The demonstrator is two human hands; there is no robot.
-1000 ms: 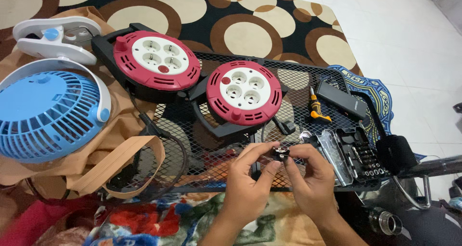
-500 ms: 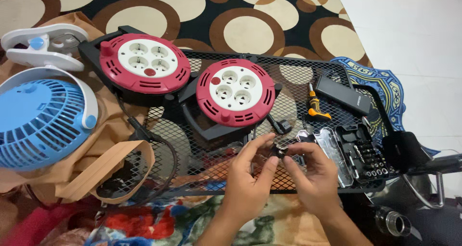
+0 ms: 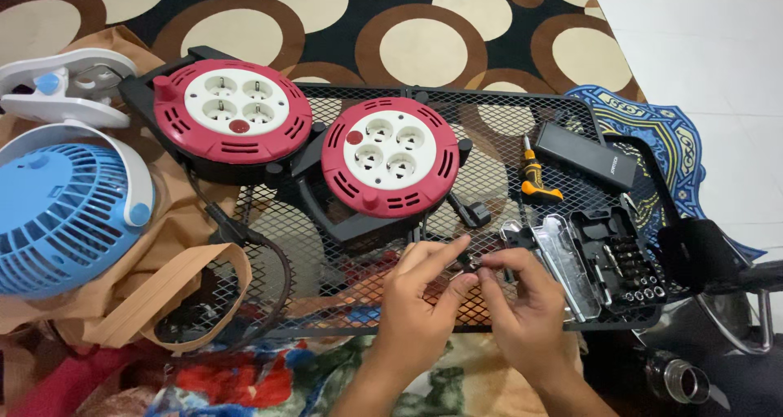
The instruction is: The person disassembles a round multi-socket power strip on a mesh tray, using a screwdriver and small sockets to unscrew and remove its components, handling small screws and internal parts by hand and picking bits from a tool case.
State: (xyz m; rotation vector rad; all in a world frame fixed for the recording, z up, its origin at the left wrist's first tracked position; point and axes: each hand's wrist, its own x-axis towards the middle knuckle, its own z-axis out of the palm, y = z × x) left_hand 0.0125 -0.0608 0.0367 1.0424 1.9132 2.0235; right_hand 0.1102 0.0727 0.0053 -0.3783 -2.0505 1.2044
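1. Head view, hands: the left hand and the right hand meet over the near edge of the black mesh desk, fingertips almost touching each other. Between them they pinch a small dark part; the left thumb and forefinger are narrowed on it from the left, and the right fingers close in on its other end. What kind of part it is cannot be told; it is too small.

2. Landmark: the nearer red cable reel with four white sockets lies flat on the mesh. The small dark part is held just in front of it, towards the person and a little to the right.

3. Left of that reel, touching or nearly touching it, lies a second red cable reel, partly off the mesh edge.

4. Right of the landmark reel, close by its frame, sits a black plug. Further right lie an orange-handled screwdriver and a flat black box.

5. Right of the reel and nearer the person, an open black bit case with rows of bits lies just beside the right hand.

6. Far left of the reel, off the mesh, a blue fan lies on tan cloth, with a white clamp behind it.

7. Beyond the reel lies a carpet with brown and cream circles.
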